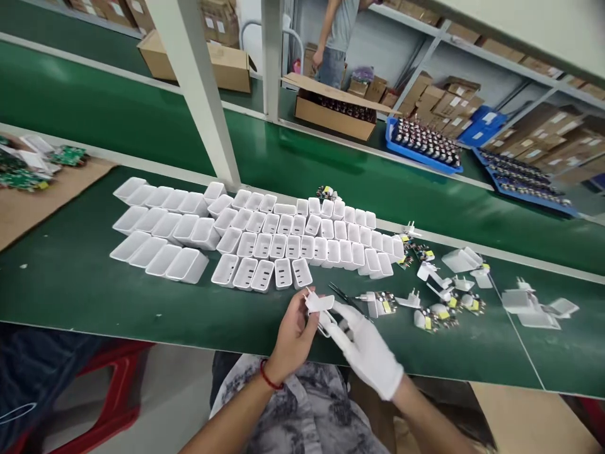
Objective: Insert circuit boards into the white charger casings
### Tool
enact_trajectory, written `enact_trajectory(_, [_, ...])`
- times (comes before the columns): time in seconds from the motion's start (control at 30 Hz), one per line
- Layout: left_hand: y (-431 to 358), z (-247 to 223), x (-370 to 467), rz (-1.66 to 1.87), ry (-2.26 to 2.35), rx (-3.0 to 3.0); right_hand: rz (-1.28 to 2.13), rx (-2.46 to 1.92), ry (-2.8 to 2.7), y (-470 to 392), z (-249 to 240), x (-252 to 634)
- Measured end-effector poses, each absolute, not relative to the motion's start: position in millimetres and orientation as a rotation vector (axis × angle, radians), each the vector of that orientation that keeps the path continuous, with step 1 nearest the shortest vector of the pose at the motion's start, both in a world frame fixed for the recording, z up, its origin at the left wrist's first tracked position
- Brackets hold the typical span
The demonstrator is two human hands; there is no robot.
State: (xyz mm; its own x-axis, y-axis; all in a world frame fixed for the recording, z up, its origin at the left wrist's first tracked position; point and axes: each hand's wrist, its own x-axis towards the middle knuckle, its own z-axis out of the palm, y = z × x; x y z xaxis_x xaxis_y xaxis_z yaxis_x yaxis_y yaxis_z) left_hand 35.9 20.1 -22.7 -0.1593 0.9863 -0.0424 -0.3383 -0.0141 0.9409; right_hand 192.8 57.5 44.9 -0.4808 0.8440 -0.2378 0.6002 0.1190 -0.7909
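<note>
My left hand [293,333], bare with a red wrist band, grips a white plug cover [320,303] with metal pins near the bench's front edge. My right hand [367,353], in a white glove, is closed at the same spot on a white plastic piece [325,326] just under the cover; the fingers hide most of it. Beyond my hands stand rows of white charger housings [278,244], the nearer ones with slots in their floors. Dark tweezers [341,292] lie by my right hand, next to a circuit board with a yellow label [386,305].
More plug covers [463,258] and labelled boards [442,314] lie to the right. Circuit boards [23,170] rest on cardboard at the left. A metal post [193,88] rises behind the housings. Blue trays [420,146] and an open carton [331,116] sit farther back, near a person [338,38].
</note>
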Motion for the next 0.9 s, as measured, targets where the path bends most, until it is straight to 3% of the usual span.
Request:
enact_trajectory(0.1, [20.2,-26.6,37.4,1.459,1.062,0.867,1.462,-1.318,-1.751,51.6,13.4,166.7])
enact_trajectory(0.23, [21.1,-27.0,38.3,1.441,1.047,0.888,1.653,-1.431,-1.484,52.2,11.8,160.5])
enact_trajectory(0.9, [19.1,-35.1,34.7,1.396,0.886,0.723,1.615,-1.659,-1.307,58.8,19.8,148.6])
